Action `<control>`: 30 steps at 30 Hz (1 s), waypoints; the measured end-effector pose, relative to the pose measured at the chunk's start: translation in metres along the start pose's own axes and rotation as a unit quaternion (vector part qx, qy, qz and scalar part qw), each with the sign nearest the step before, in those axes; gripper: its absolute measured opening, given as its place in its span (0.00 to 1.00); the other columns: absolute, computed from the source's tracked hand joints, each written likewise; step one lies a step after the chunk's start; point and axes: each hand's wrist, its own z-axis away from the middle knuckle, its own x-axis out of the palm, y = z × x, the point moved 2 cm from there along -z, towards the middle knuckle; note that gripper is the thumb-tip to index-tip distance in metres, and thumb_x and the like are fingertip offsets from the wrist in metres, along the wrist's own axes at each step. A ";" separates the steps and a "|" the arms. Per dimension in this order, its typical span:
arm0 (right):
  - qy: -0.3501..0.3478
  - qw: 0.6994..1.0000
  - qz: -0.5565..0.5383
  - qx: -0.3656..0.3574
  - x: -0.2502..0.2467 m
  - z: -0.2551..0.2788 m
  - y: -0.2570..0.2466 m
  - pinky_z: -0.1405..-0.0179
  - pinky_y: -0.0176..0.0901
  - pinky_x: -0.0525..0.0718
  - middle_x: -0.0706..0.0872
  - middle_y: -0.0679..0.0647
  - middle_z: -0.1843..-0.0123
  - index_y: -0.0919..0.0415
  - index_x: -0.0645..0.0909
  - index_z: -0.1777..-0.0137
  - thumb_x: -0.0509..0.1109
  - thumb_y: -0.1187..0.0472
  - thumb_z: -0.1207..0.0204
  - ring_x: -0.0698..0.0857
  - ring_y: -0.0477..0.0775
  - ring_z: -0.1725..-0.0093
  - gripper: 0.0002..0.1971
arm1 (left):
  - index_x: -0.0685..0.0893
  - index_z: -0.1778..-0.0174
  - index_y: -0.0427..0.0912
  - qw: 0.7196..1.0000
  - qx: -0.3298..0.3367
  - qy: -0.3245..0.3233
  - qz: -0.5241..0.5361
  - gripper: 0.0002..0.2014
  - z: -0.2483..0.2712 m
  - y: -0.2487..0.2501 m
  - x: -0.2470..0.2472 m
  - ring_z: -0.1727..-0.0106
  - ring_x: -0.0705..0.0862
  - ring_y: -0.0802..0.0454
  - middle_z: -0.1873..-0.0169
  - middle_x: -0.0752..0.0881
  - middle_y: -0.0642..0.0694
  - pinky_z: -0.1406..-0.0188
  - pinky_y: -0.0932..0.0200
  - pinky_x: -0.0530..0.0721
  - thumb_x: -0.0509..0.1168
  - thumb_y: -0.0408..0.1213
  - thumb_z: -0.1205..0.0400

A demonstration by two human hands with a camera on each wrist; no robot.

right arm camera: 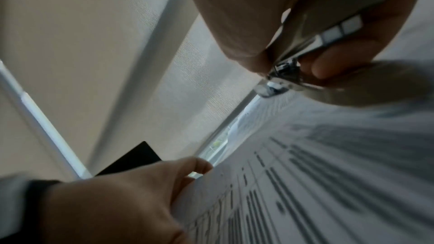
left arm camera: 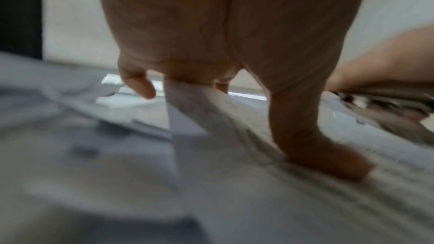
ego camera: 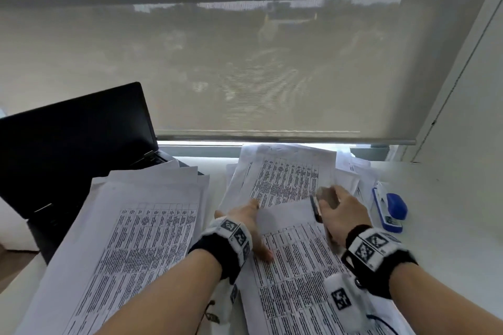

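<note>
Forearms (ego camera: 163, 294) with tagged wristbands (ego camera: 234, 234) fill the bottom of the head view, and both reach over the printed set (ego camera: 299, 275) lying in the lower middle of the frame. At that set's upper left edge the left hand (ego camera: 245, 223) grips it, thumb on top and fingers tucked under. Wrapped in the right hand (ego camera: 340, 215) is a metal stapler (ego camera: 318, 205), which sits at the set's upper right corner. No staple shows there, so I judge that this set is being lined up for fastening and is not yet fastened. Beyond it lies a far pile (ego camera: 283, 177) of like sheets. At left a second pile (ego camera: 141, 239) overlaps a black laptop (ego camera: 68, 149). Which pile is finished I cannot tell, so the job looks midway at best. At right a blue stapler (ego camera: 390, 211) lies on the desk (ego camera: 449, 226) with no hand on it. No tray, folder or box shows; the papers lie in loose stacks.

Left wrist view, blurred: the thumb (left arm camera: 328, 164) presses on the top sheet at lower right, while curled fingers (left arm camera: 138, 84) lift a paper edge mid-frame.

Right wrist view: at upper right the fingers close tightly round the stapler, its chrome nose just above the printed page. Whether paper is inside its mouth I cannot tell. At lower left the other hand pinches the sheet's edge.
</note>
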 end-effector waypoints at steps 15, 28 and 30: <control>0.026 0.995 -0.032 0.089 -0.113 0.140 0.141 0.49 0.45 0.80 0.86 0.59 0.44 0.58 0.78 0.37 0.73 0.56 0.28 0.84 0.62 0.49 0.20 | 0.84 0.72 0.47 0.915 0.140 0.247 0.287 0.11 0.071 0.015 0.046 0.70 0.81 0.56 0.76 0.84 0.55 0.70 0.65 0.74 0.79 0.36 0.28; -0.092 0.964 0.016 0.249 -0.093 0.266 0.310 0.53 0.38 0.80 0.84 0.53 0.53 0.59 0.80 0.51 0.75 0.53 0.29 0.82 0.53 0.53 0.13 | 0.85 0.73 0.48 0.921 0.213 0.262 0.196 0.09 0.089 0.087 0.087 0.70 0.83 0.50 0.76 0.86 0.50 0.68 0.61 0.79 0.77 0.33 0.30; -0.114 0.954 0.027 0.277 -0.076 0.272 0.339 0.47 0.45 0.83 0.85 0.54 0.52 0.57 0.83 0.51 0.73 0.44 0.30 0.83 0.57 0.51 0.17 | 0.85 0.71 0.45 0.916 0.224 0.274 0.189 0.09 0.094 0.087 0.080 0.69 0.82 0.48 0.74 0.85 0.48 0.68 0.62 0.77 0.75 0.31 0.28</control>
